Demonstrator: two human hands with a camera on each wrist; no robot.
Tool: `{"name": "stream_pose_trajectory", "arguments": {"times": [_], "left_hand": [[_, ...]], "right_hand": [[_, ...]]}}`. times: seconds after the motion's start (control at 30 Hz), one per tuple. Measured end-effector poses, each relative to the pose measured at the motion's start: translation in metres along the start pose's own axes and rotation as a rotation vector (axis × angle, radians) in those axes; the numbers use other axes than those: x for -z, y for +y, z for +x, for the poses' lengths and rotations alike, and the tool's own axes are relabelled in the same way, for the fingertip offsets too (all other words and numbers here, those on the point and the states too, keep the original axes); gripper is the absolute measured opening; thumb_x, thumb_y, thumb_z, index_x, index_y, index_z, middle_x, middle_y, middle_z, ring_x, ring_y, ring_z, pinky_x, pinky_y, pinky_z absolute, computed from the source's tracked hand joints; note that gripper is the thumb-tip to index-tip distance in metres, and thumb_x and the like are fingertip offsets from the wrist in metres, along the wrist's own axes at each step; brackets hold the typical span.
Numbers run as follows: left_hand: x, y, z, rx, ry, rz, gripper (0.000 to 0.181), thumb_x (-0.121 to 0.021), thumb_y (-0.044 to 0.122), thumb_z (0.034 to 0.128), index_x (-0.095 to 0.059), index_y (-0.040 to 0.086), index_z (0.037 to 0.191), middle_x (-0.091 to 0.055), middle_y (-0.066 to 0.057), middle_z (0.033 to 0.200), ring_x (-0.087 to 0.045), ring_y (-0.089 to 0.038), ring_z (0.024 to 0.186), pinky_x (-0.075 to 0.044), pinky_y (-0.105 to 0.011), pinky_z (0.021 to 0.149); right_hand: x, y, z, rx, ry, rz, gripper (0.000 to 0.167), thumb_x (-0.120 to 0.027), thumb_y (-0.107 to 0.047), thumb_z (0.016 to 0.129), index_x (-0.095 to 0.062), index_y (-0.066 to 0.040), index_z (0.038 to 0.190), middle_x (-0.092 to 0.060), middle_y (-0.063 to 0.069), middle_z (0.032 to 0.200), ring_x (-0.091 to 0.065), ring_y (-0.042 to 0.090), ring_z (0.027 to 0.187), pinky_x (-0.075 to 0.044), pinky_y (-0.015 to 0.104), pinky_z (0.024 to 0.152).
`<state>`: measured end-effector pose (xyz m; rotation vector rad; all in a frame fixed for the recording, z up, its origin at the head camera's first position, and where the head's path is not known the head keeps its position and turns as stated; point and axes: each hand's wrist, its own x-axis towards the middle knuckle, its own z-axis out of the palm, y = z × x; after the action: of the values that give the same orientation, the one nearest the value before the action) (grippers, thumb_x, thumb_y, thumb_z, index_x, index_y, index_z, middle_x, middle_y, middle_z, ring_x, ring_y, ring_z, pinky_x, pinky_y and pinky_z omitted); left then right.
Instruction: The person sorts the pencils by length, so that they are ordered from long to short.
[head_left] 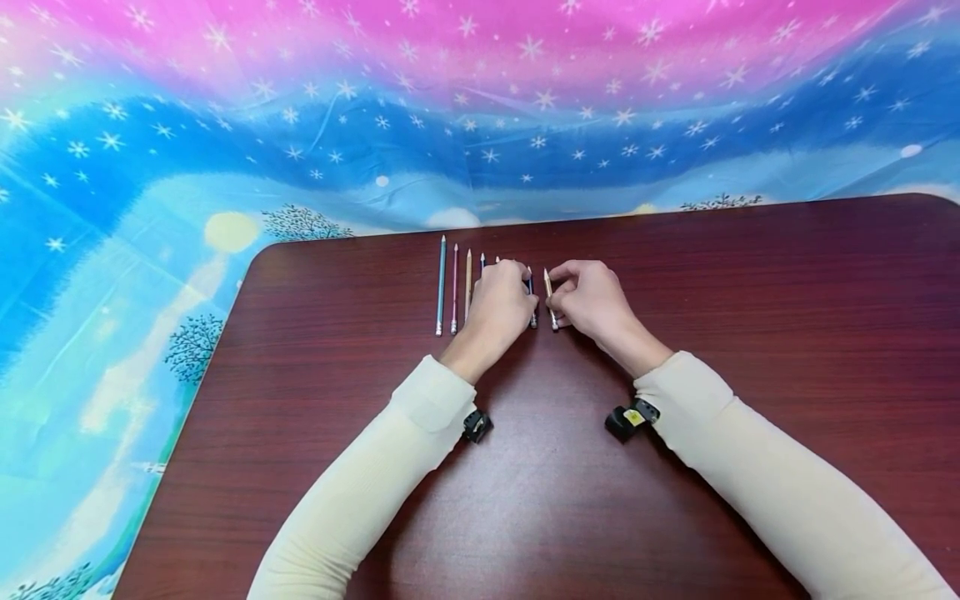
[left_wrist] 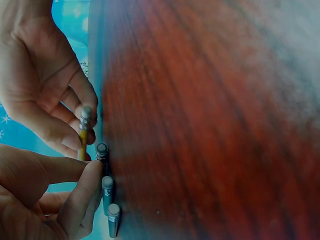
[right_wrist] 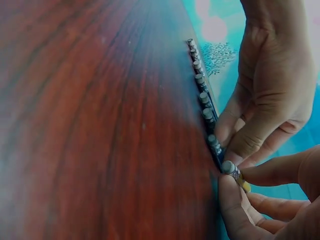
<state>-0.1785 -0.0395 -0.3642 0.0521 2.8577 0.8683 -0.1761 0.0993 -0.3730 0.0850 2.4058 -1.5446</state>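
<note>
Several pencils lie side by side in a row near the table's far edge, tips pointing away. My left hand is over the row, covering some of them, with thumb and finger pinching a dark blue pencil near its right end. My right hand pinches a yellow pencil at the row's right end, a small gap from the dark one. In the right wrist view the yellow pencil's eraser end stands out between thumb and finger. Left of my hands lie a light blue pencil, a pink pencil and a tan pencil.
The dark red-brown wooden table spreads toward me and to both sides. Behind its far edge hangs a pink and blue cloth with snowflakes and trees. A small black camera is strapped at each wrist.
</note>
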Motion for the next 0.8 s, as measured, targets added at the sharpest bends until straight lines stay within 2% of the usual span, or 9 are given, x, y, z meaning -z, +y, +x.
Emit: {"name": "stream_pose_trajectory", "arguments": {"times": [0.3, 0.47, 0.67, 0.8], "left_hand": [[0.0004, -0.0004, 0.0009, -0.004, -0.008, -0.004, 0.017, -0.071, 0.011, 0.0991, -0.075, 0.007, 0.116, -0.078, -0.004, 0.098, -0.075, -0.018, 0.092, -0.061, -0.034, 0.080], [0.0010, -0.0009, 0.0004, -0.013, -0.010, -0.010, 0.015, -0.071, 0.011, 0.0993, -0.075, 0.007, 0.113, -0.077, -0.004, 0.093, -0.073, -0.017, 0.085, -0.057, -0.031, 0.072], [0.0011, -0.0009, 0.0008, -0.015, -0.004, 0.003, 0.003, -0.071, 0.010, 0.0988, -0.073, 0.009, 0.097, -0.075, -0.002, 0.085, -0.071, -0.016, 0.078, -0.053, -0.030, 0.067], [0.0006, -0.0009, 0.0010, -0.006, -0.007, 0.003, 0.004, -0.071, 0.011, 0.0991, -0.073, 0.010, 0.097, -0.075, -0.002, 0.085, -0.071, -0.016, 0.079, -0.053, -0.031, 0.068]], "right_hand": [[-0.0055, -0.0050, 0.0068, -0.030, 0.037, -0.083, 0.041, -0.058, 0.006, 0.089, -0.061, 0.006, 0.130, -0.074, 0.026, 0.103, -0.066, 0.009, 0.058, -0.062, 0.026, 0.060], [-0.0061, -0.0073, 0.0083, -0.041, 0.038, -0.155, 0.041, -0.061, 0.002, 0.091, -0.061, 0.003, 0.132, -0.075, 0.024, 0.102, -0.068, 0.010, 0.059, -0.062, 0.027, 0.060], [-0.0060, -0.0072, 0.0082, -0.028, 0.043, -0.193, 0.035, -0.062, 0.000, 0.094, -0.062, 0.003, 0.130, -0.073, 0.022, 0.097, -0.068, 0.011, 0.059, -0.062, 0.027, 0.060], [-0.0054, -0.0065, 0.0085, -0.022, 0.039, -0.197, 0.034, -0.062, 0.000, 0.094, -0.063, 0.004, 0.129, -0.074, 0.022, 0.097, -0.067, 0.010, 0.057, -0.061, 0.026, 0.059]]}}
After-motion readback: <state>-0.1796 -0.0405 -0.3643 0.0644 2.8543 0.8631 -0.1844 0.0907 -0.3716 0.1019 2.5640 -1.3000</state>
